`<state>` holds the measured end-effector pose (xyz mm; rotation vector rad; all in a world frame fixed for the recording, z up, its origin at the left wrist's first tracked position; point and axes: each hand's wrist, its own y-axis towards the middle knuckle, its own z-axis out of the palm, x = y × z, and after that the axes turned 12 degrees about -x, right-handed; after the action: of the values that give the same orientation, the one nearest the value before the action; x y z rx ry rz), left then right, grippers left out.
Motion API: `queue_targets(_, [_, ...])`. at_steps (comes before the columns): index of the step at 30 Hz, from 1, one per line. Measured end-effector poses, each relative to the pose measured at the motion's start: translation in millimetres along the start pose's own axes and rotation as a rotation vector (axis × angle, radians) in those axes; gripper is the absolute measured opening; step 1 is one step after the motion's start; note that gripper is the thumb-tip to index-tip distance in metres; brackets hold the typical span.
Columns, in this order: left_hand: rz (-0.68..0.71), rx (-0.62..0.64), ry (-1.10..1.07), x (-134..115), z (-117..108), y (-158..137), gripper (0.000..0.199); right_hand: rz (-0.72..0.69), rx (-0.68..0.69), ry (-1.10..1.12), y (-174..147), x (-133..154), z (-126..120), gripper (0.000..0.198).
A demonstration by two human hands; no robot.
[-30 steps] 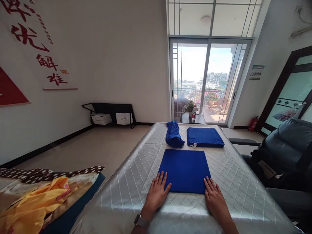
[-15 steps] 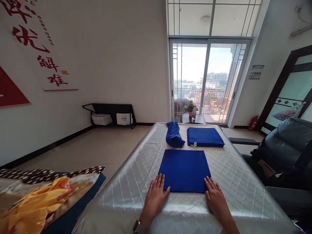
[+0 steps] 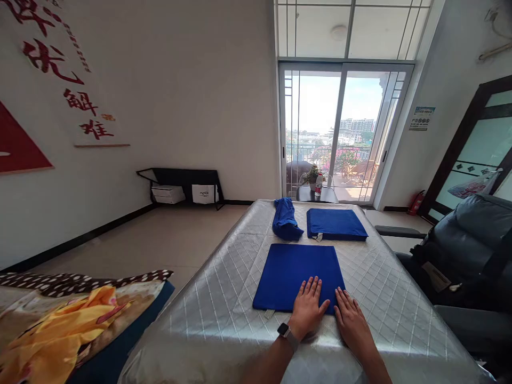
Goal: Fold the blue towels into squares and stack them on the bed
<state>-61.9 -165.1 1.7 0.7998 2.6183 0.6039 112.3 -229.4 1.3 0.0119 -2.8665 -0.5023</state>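
Observation:
A flat, folded blue cloth lies on the silver quilted cover of the table in front of me. My left hand rests palm down on its near edge, right of the middle, fingers stretched out. Along the cloth's near right corner lies my right hand, flat, its fingertips touching the edge. A small white tag sticks out at the near left edge. Behind it are a neat stack of folded blue cloths and, to the left, a crumpled blue cloth.
A dark armchair stands close on the right. At the lower left is bedding with a yellow cloth on top. A small table with a bottle stands by the sliding glass door. A black rack sits against the wall.
My left hand has moved right, from the cloth's left corner to near my right hand. The tag at the near left edge now shows. My right hand has barely moved.

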Motion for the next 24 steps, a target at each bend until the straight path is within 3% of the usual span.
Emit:
queue_targets(4, [-0.045,0.057,0.008,16.8,0.9,-10.7,0.075,-0.009,0.025,-0.054,0.2,-0.3,3.3,0.059])
queue_targets(14, [-0.402,-0.013,0.217,89.3,-41.4,-68.5,0.096,0.003,0.061,-0.044,-0.1,-0.3,-0.2,0.061])
queue_targets(19, [-0.462,-0.040,0.224,96.1,-47.0,-80.3,0.101,-0.007,0.138,-0.048,2.6,-4.0,-4.7,0.063])
queue_targets(24, [-0.450,-0.107,0.221,96.0,-43.0,-81.1,0.092,-0.005,0.136,-0.056,3.6,-6.4,-5.9,0.061])
